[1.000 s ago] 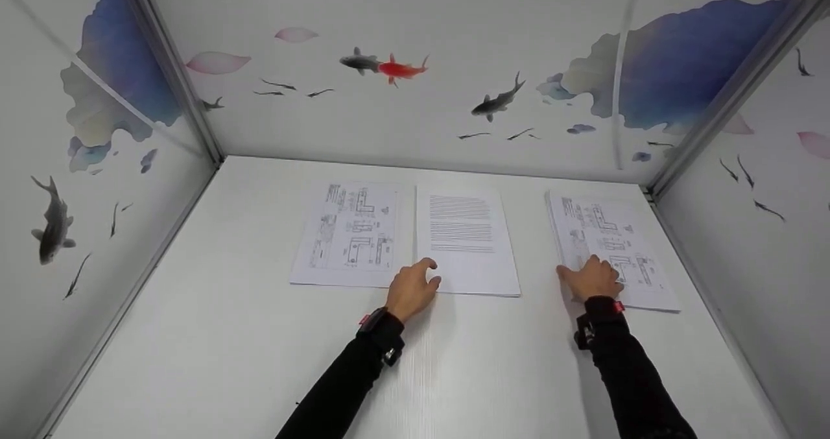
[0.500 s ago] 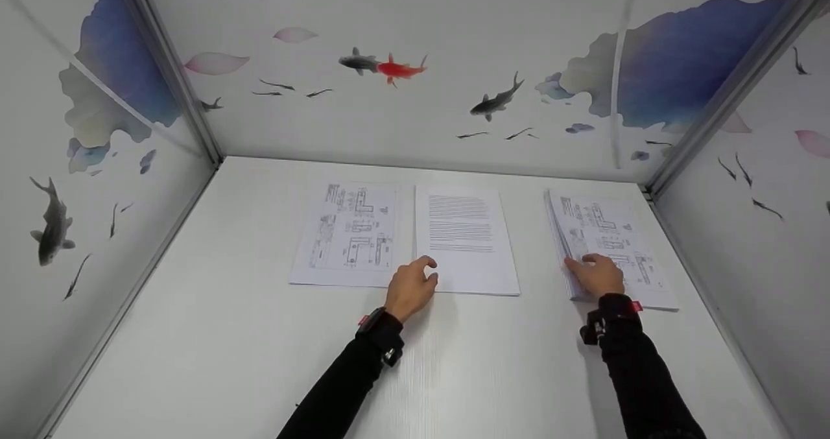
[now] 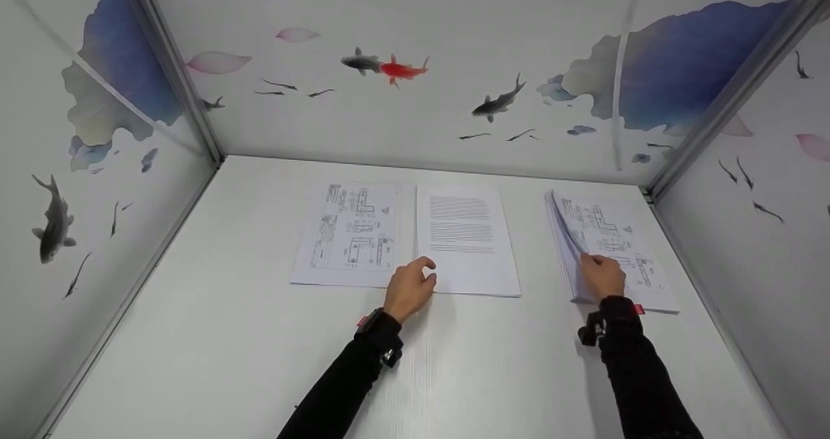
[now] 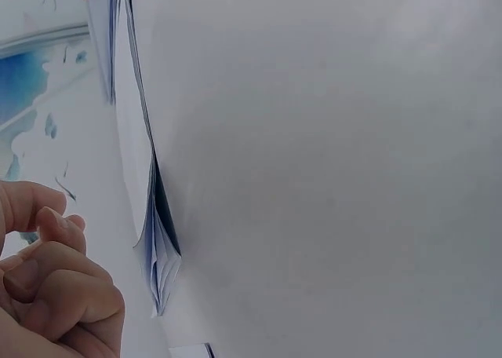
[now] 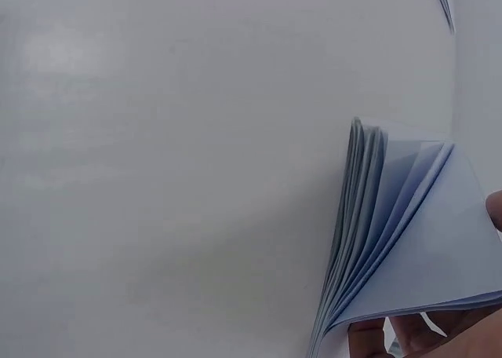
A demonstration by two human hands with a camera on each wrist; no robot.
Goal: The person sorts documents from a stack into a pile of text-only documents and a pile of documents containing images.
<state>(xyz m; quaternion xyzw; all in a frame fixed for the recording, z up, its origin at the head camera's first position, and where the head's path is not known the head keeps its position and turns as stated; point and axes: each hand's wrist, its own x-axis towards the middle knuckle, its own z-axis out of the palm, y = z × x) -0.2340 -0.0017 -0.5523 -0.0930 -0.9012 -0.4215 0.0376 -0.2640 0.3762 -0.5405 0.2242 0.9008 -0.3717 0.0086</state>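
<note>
Paper stack (image 3: 622, 225) near bench (image 3: 480, 374) right edge: sheets (image 5: 427, 256) likely light, floppy, slippery, best taken by left side, where right hand (image 3: 603, 277) pinches several; left hand (image 3: 410, 290) loosely curled, empty.

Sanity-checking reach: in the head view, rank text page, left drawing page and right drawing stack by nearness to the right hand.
1. Right drawing stack: at the right hand, which grips its lifted sheets.
2. Text page: middle, left of that hand.
3. Left drawing page: farthest left, past the text page.
</note>
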